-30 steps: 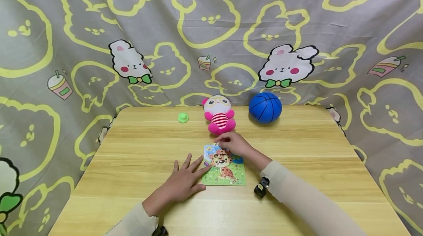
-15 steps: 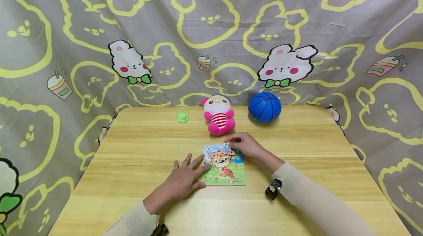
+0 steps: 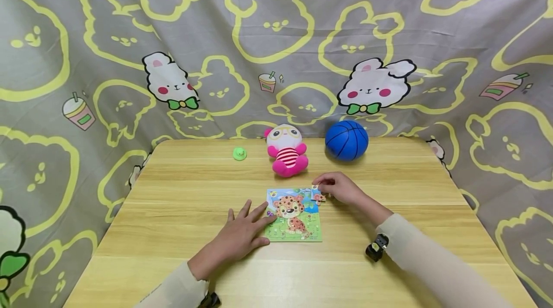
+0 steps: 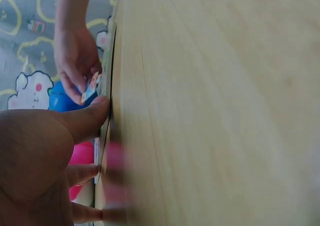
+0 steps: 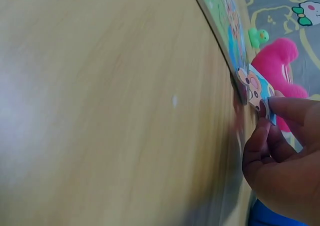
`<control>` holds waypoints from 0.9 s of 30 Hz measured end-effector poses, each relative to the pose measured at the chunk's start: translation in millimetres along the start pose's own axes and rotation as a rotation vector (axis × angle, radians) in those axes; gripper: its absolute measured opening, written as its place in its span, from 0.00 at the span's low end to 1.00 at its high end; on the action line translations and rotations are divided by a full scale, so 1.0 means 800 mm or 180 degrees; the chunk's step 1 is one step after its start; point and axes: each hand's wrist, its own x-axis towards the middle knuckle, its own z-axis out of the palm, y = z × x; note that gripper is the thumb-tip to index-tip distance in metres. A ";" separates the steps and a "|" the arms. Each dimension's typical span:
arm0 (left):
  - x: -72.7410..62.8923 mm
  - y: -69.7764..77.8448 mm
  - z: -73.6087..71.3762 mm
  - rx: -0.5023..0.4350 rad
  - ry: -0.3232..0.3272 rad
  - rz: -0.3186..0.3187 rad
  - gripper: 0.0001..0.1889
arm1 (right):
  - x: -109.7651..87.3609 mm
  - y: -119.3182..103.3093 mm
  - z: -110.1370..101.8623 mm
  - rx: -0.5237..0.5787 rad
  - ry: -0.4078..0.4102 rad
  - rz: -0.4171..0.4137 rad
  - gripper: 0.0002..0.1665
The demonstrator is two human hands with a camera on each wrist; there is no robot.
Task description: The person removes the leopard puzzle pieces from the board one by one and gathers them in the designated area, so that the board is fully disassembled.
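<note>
A square leopard jigsaw puzzle [image 3: 295, 224] lies flat on the wooden table. My left hand [image 3: 239, 237] rests with spread fingers along its left edge, index fingertip over the picture. Between thumb and fingers, my right hand [image 3: 342, 188] pinches a jigsaw piece [image 3: 318, 194] at the board's upper right corner. In the right wrist view this jigsaw piece [image 5: 259, 88], blue with an orange spotted ear, stands tilted at the board's edge. From the left wrist, my left thumb [image 4: 92, 113] shows pressed against the side of the board.
Behind the puzzle sits a pink and white plush panda [image 3: 287, 154] in a striped shirt. A blue basketball [image 3: 346, 140] stands to its right, and a small green rubber duck [image 3: 239, 153] to its left. A patterned curtain [image 3: 242, 58] hangs beyond the table's [image 3: 186, 178] far edge.
My right hand has moved to the right with the jigsaw piece, from the board's top middle to its upper right corner. My left hand has stayed in place.
</note>
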 end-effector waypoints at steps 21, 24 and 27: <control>-0.001 0.001 -0.003 -0.0070 -0.0022 -0.0005 0.33 | -0.006 0.025 -0.012 -0.0676 0.0460 -0.0076 0.09; -0.002 0.001 -0.003 -0.0076 -0.0021 -0.0003 0.33 | -0.005 0.025 -0.011 -0.0697 0.0525 -0.0090 0.09; -0.001 0.001 -0.002 -0.0066 -0.0026 -0.0007 0.33 | -0.004 0.027 -0.011 -0.0720 0.0580 -0.0107 0.09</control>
